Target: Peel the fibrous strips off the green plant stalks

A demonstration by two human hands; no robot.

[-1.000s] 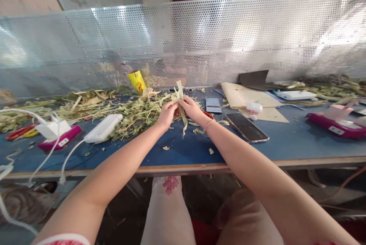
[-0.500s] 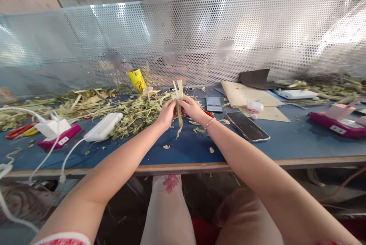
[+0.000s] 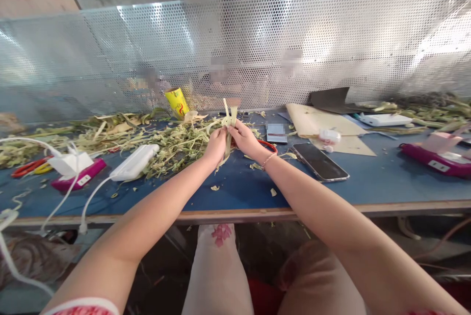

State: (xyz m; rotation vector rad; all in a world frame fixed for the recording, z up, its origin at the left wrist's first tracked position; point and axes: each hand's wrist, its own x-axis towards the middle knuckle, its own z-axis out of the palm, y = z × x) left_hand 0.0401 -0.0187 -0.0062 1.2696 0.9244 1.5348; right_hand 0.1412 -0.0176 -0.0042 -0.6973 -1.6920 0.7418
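Beyond bare tabletop [image 3: 250, 196] at the near edge [image 3: 235, 215], left hand [image 3: 217, 144] and right hand [image 3: 246, 138] meet, grips pinching a leaf strip [image 3: 233, 116].

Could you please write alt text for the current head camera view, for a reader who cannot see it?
A person's left hand and right hand hold pale plant strips together above a blue table. Loose plant pieces lie to the left, a phone to the right, and a perforated metal screen stands behind.

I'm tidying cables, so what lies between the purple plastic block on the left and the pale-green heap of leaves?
The head view shows a white oblong plastic box with a white cable between the purple block and the leaf heap.
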